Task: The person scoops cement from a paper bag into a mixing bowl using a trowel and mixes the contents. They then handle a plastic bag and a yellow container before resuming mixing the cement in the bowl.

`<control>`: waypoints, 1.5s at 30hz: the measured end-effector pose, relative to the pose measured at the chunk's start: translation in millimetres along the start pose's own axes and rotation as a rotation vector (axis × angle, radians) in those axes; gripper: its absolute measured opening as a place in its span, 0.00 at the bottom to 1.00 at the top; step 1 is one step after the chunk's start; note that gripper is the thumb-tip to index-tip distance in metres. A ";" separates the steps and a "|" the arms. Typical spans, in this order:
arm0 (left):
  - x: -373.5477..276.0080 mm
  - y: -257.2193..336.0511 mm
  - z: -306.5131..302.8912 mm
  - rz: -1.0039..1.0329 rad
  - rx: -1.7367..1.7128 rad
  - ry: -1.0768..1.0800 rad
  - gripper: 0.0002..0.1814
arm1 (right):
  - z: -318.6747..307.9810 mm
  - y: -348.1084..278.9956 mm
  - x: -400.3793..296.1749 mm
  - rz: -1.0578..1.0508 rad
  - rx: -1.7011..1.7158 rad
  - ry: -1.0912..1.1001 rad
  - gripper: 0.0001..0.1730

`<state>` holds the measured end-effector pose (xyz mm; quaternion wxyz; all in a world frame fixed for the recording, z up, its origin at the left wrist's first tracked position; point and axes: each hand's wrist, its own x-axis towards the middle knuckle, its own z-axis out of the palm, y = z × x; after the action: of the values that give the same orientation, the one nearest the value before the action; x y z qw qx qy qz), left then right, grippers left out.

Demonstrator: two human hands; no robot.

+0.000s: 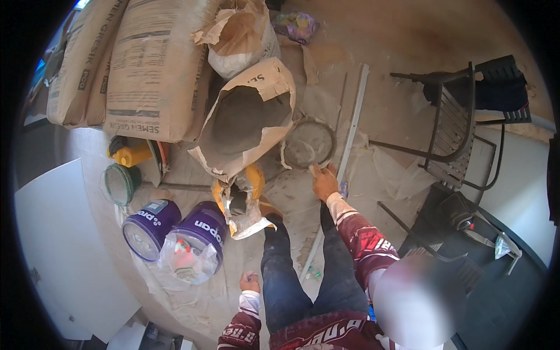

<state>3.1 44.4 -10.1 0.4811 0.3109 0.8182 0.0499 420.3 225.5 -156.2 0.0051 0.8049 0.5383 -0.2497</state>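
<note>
My right hand reaches down to the near rim of a round pail with a crusted edge and a grey inside. Its fingertips meet the rim, but whether they grip it is unclear. My left hand hangs low beside my left leg, fingers curled, with nothing visible in it. Beyond my feet stands a torn-open brown paper cement bag showing grey powder. A ripped yellow-and-white bag sits in front of it, against my left foot.
Full cement bags are stacked at the upper left. Two purple paint pails and a green bucket stand to the left. A long metal straightedge lies on the dusty sheeting. Dark chairs stand at right. A blurred shape covers the lower right.
</note>
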 end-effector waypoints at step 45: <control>3.7 14.9 18.9 -0.044 -0.071 -0.060 0.09 | -68.4 30.4 -39.4 0.142 -0.007 -0.133 0.31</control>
<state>24.1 54.3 -17.3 0.5172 0.2772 0.8076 0.0589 462.2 197.6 -88.2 0.0613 0.8226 0.4793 -0.2997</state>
